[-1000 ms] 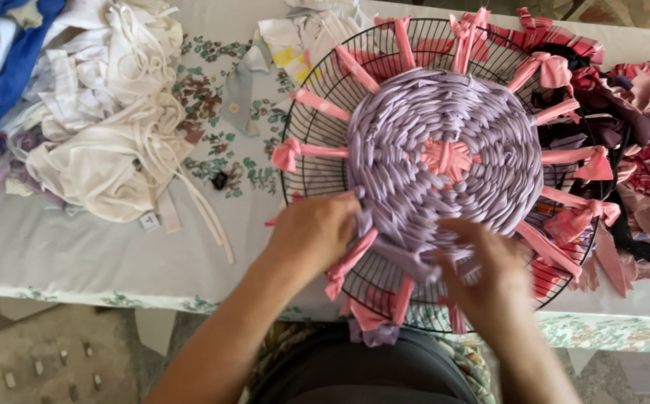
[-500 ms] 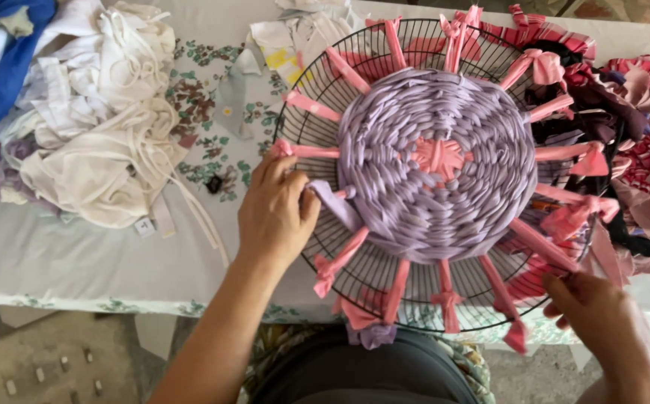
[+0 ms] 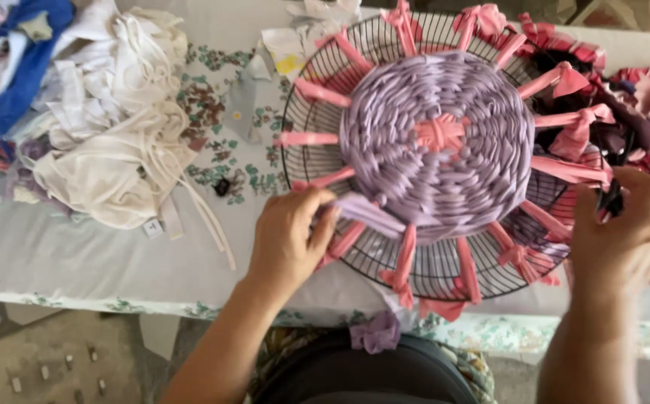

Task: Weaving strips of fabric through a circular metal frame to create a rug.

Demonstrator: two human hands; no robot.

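Note:
A round black wire frame (image 3: 317, 161) lies on the table, strung with pink fabric spokes (image 3: 306, 139). A lilac woven disc (image 3: 422, 150) fills its middle around a pink knot. My left hand (image 3: 287, 236) pinches the loose lilac fabric strip (image 3: 366, 212) at the disc's lower left edge. My right hand (image 3: 628, 224) grips the frame's right rim among dark and pink scraps; what its fingers hold there is partly hidden.
A heap of white cloth (image 3: 108, 142) lies at the left, with blue cloth (image 3: 22, 52) behind it. Pink and dark fabric scraps (image 3: 639, 97) pile at the right. The flowered tablecloth (image 3: 78, 254) ends at the front edge near my body.
My right hand left the disc's lower edge and moved out to the frame's right rim. The frame turned, and my left hand shifted along the lower left, pinching the lilac strip.

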